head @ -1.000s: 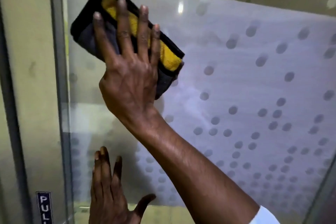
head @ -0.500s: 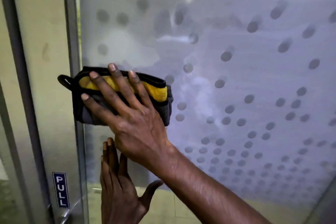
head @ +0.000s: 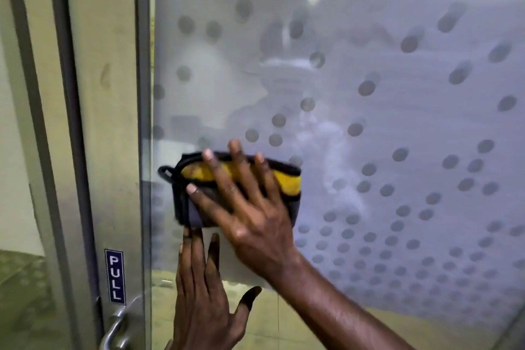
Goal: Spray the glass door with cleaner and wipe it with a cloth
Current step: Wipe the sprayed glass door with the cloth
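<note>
We press the cloth (head: 238,190) flat on the glass door (head: 397,122) with right hand (head: 250,213), fingers spread (loop end leftward); left hand (head: 204,293) flat just below, open.

Two bare hands, forearms uncovered

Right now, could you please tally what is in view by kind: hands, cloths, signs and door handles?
Hands: 2 (right hand on the cloth, left hand flat on the glass)
Cloths: 1, the cloth
Signs: 1, the PULL sign
Handles: 1, the handle
Total: 5
</note>
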A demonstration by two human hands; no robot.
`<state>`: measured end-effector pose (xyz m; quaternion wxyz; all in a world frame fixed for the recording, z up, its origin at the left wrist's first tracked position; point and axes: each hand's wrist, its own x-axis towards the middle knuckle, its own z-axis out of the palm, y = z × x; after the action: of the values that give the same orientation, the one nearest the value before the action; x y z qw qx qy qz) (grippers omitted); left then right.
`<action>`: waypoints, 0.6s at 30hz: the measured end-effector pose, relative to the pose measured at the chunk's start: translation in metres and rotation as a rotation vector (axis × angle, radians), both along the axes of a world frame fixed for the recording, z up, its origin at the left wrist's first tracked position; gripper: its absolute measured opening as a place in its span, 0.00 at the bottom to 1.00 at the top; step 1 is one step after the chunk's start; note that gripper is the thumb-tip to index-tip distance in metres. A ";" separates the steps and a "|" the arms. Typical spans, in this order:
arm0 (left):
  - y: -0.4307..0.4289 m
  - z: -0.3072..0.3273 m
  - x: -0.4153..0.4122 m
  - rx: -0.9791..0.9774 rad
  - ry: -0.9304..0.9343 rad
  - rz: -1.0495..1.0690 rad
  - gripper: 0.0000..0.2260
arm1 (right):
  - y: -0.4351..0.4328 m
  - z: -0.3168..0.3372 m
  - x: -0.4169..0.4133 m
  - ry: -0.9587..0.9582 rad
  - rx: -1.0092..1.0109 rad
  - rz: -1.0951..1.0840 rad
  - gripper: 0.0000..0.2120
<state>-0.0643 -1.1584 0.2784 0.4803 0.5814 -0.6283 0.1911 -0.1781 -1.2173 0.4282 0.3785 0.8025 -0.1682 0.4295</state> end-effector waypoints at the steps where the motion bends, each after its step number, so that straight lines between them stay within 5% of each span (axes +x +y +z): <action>1: 0.000 0.009 -0.016 -0.043 0.002 0.041 0.58 | -0.005 0.018 -0.005 -0.018 0.007 -0.029 0.22; 10: -0.022 0.028 -0.046 -0.104 -0.061 -0.035 0.53 | -0.042 0.203 -0.039 -0.262 -0.294 -0.254 0.29; 18: -0.030 0.021 -0.055 -0.085 -0.068 0.008 0.53 | -0.030 0.112 -0.070 -0.120 -0.170 -0.151 0.34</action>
<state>-0.1190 -1.1886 0.2992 0.4821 0.5560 -0.6334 0.2393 -0.2477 -1.2469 0.5400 0.4656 0.7254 -0.2134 0.4599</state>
